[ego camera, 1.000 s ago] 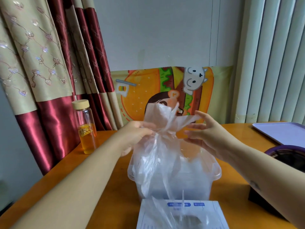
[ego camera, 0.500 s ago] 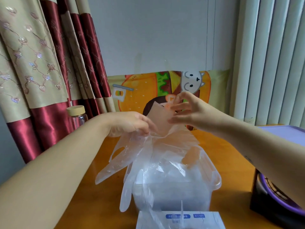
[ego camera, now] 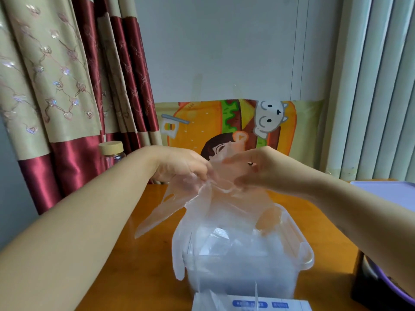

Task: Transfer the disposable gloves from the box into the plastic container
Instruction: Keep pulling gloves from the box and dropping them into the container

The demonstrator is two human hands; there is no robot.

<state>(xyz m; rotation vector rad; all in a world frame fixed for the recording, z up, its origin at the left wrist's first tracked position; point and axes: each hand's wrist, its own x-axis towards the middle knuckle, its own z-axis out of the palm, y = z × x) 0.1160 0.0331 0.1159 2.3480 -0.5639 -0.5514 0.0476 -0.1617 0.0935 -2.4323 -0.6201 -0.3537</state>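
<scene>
- The left hand (ego camera: 183, 167) has its fingers curled, pinching a bunch of thin clear gloves (ego camera: 197, 198) at the top.
- The right hand (ego camera: 267, 170) faces it, just beside it, and grips the same bunch from the other side with thumb and fingers.
- The gloves are held up above the clear plastic container (ego camera: 307, 258). Their lower ends hang into it, and a few glove fingers trail over its left wall.
- The container stands on the wooden table (ego camera: 134, 265), with more clear plastic inside.
- The white box (ego camera: 280, 305) lies at the near edge, just in front of the container, with a glove poking up from it.
- A bottle (ego camera: 111, 149) with a pale cap stands behind the left forearm, by the curtain (ego camera: 67, 86).
- A burger picture (ego camera: 202, 122) leans on the wall, and a purple tray (ego camera: 386, 191) lies at the right.
</scene>
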